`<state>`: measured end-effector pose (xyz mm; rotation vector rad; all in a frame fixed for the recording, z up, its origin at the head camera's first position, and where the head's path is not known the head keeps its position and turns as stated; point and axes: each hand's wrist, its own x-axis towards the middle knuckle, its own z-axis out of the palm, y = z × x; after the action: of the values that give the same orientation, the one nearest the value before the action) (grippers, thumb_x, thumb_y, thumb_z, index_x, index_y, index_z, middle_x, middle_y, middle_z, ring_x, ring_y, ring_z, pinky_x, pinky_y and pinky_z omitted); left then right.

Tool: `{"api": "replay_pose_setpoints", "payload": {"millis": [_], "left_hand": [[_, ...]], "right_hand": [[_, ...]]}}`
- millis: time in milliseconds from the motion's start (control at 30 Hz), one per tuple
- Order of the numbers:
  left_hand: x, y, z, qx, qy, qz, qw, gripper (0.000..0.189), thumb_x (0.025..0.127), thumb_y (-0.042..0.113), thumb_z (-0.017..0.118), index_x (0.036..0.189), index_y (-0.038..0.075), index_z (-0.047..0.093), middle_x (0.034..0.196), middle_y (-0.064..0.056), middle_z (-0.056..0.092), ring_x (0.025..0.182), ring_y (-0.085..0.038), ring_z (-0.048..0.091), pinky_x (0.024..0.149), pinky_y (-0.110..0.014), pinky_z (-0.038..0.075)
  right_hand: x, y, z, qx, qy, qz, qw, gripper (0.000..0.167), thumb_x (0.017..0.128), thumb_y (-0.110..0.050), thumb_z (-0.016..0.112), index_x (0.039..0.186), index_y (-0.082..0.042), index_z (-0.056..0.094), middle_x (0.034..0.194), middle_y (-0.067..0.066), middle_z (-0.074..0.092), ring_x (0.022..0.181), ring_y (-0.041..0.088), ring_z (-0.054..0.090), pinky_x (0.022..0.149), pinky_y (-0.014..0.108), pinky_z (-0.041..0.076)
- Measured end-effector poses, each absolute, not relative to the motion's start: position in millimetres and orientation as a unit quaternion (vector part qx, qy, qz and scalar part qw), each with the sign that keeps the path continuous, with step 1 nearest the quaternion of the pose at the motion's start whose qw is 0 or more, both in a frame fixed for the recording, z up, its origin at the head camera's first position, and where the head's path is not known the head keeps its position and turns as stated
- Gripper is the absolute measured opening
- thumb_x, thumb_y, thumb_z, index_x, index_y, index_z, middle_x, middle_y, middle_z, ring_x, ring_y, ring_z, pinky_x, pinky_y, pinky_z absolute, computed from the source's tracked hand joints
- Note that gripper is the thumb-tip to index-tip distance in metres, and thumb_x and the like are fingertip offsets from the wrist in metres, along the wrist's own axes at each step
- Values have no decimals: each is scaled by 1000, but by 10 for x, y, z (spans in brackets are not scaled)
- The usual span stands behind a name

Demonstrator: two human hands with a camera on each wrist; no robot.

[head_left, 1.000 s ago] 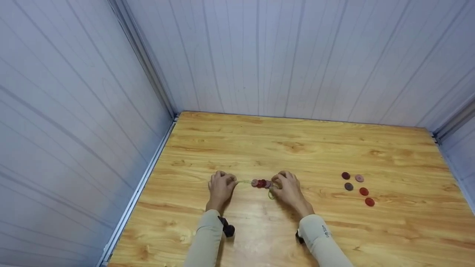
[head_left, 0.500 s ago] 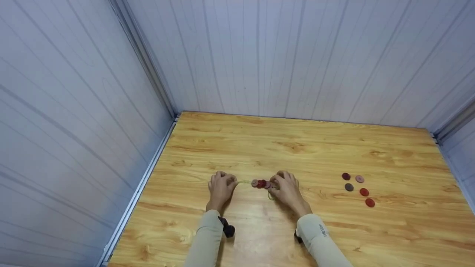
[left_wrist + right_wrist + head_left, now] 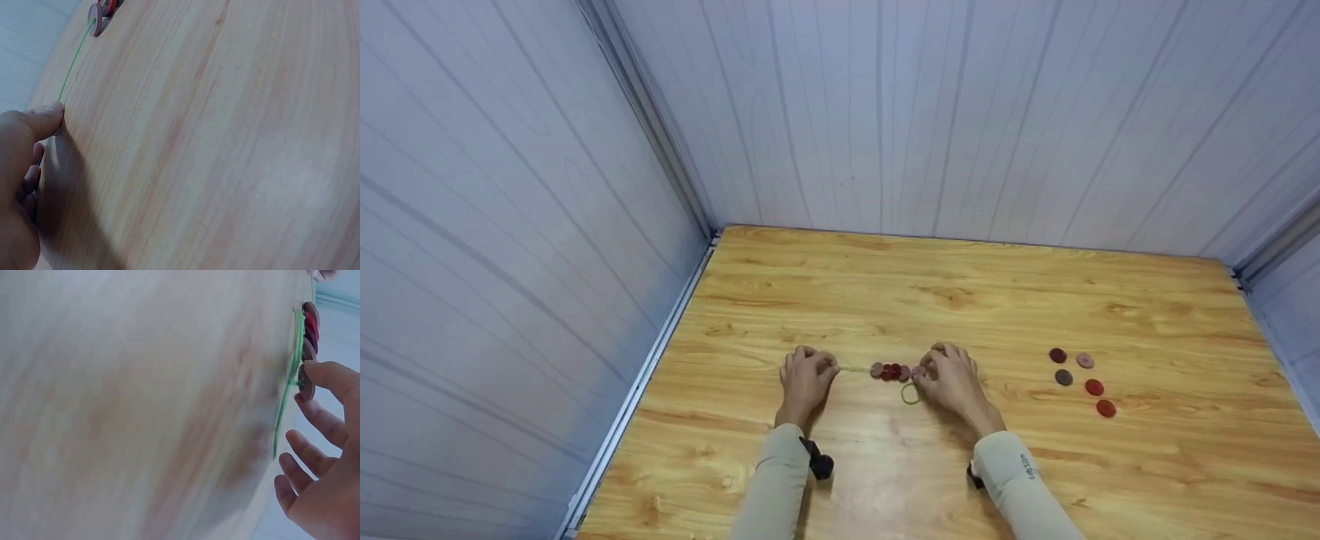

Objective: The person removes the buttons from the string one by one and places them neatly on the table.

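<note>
A green string (image 3: 70, 72) runs through a row of overlapping buttons (image 3: 890, 371), pink at the ends and red to dark red in the middle. My left hand (image 3: 805, 380) pinches the string's left end between thumb and forefinger, low over the table. At the row's right end my right hand (image 3: 955, 381) holds a pinkish button (image 3: 307, 384) by thumb and forefinger, the other fingers spread in the right wrist view. The loose tail of string (image 3: 910, 394) curls in a loop just below the right fingertips.
Several loose buttons lie to the right: a dark red one (image 3: 1057, 355), a pink one (image 3: 1084, 361), a grey one (image 3: 1063, 377) and two red ones, the nearer red button (image 3: 1106, 409) lowest. Pale panel walls (image 3: 885, 120) bound the wooden table (image 3: 840, 292) behind and at both sides.
My right hand has shifted slightly right, and the pink button in its fingers shows more. The string's loop is more visible. My left hand stays in place.
</note>
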<state>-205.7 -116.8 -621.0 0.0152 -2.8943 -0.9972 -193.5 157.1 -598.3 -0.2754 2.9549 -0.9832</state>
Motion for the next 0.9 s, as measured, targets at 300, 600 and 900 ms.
{"api": "replay_pose_setpoints", "payload": {"millis": [300, 600, 900], "left_hand": [[-2039, -1181, -6187, 2, -941, -335, 44, 9, 86, 32, 70, 89, 24, 72, 112, -7, 55, 100, -28, 45, 88, -50, 31], [-2060, -1166, -6191, 7, -944, -328, 35, 10, 86, 34, 70, 89, 25, 71, 114, -6, 55, 104, -27, 45, 91, -50, 30], [-2059, -1165, -6197, 12, -944, -328, 33, 9, 86, 35, 70, 89, 26, 70, 115, -6, 55, 106, -27, 45, 92, -49, 30]], "right_hand": [[-1929, 1718, -5961, -84, 946, -313, -4, 18, 88, -29, 69, 96, -14, 65, 133, 16, 50, 129, 37, 36, 105, 57, 21], [-1892, 1956, -5912, -73, 948, -310, -19, 18, 88, -28, 69, 96, -12, 65, 133, 17, 49, 128, 41, 35, 103, 58, 21], [-1871, 2183, -5902, -68, 952, -296, -24, 21, 89, -28, 67, 100, -10, 63, 135, 20, 46, 127, 43, 34, 103, 61, 21]]}}
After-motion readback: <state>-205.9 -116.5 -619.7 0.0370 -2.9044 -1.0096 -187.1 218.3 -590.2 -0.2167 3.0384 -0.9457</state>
